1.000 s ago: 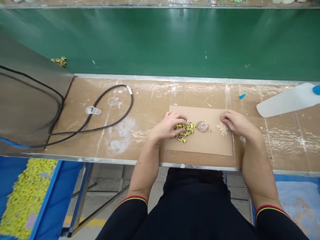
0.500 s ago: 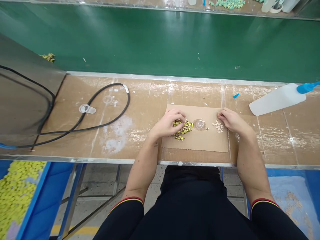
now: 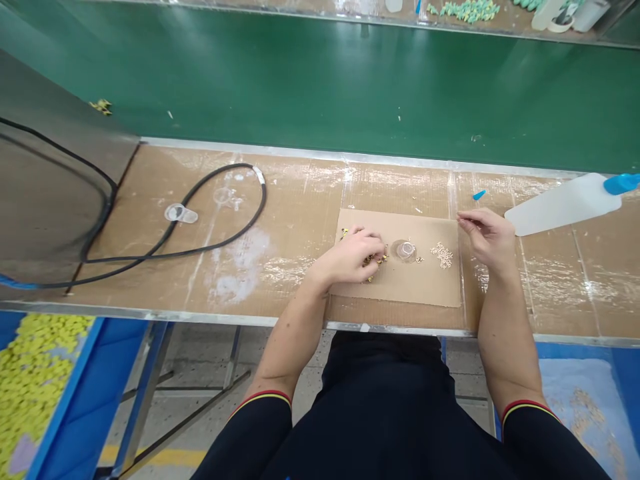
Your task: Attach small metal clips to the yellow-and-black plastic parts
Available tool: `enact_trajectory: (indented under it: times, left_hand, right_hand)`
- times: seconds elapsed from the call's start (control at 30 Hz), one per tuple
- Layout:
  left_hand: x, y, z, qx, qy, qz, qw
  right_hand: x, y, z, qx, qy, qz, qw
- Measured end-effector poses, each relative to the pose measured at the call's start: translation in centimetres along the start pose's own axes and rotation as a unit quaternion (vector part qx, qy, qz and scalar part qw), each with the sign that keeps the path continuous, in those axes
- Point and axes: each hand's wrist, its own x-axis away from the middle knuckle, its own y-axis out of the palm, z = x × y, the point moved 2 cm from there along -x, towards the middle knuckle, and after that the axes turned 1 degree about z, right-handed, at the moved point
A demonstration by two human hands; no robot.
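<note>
My left hand [image 3: 354,257] lies over a pile of small yellow-and-black pieces [image 3: 382,259], its fingers curled down among them. Most of that pile is hidden beneath it. Off the right edge of the cardboard sheet [image 3: 400,288], my right hand [image 3: 486,235] is raised with thumb and forefinger pinched together. Whatever sits in the pinch is too small to make out. Between the hands stands a small clear round cup [image 3: 405,251]. To its right, tiny pale beige pieces [image 3: 442,255] form a loose heap on the cardboard.
A white bottle with a blue top [image 3: 563,203] lies at the right, near a small blue cap [image 3: 479,195]. Black cable [image 3: 220,247] loops across the left of the bench, with a clear plastic piece [image 3: 181,213] on it. A blue bin of yellow pieces [image 3: 43,373] is below left.
My left hand has moved right and now covers more of the yellow-and-black pile. My right hand has shifted right, away from the beige heap, still pinched. The whole view has shifted slightly.
</note>
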Motion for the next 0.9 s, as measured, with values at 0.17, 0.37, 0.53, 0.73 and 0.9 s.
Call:
enact_trajectory:
  times: [0.17, 0.37, 0.53, 0.73, 0.9]
  left_hand:
    - [0.1, -0.2, 0.3, 0.008, 0.01, 0.027, 1.0]
    - [0.5, -0.8, -0.1, 0.016, 0.0, 0.072, 0.997]
    - [1.5, -2.6, -1.5, 0.221, -0.034, 0.365, 0.904]
    - [0.7, -1.7, -2.5, 0.472, -0.064, 0.458, 0.751]
    - [0.7, -1.4, -2.3, 0.474, -0.092, 0.417, 0.77]
  right_hand:
    - [0.0, -0.2, -0.5, -0.064, 0.018, 0.063, 0.996]
    - [0.0, 0.3, -1.1, -0.091, 0.079, 0.104, 0.987]
    - [-0.2, 0.4, -1.3, -0.111, 0.081, 0.117, 0.984]
    - [0.3, 0.8, -1.4, -0.13, 0.087, 0.084, 0.984]
    - [0.3, 0.2, 0.1, 0.002, 0.065, -0.066, 0.996]
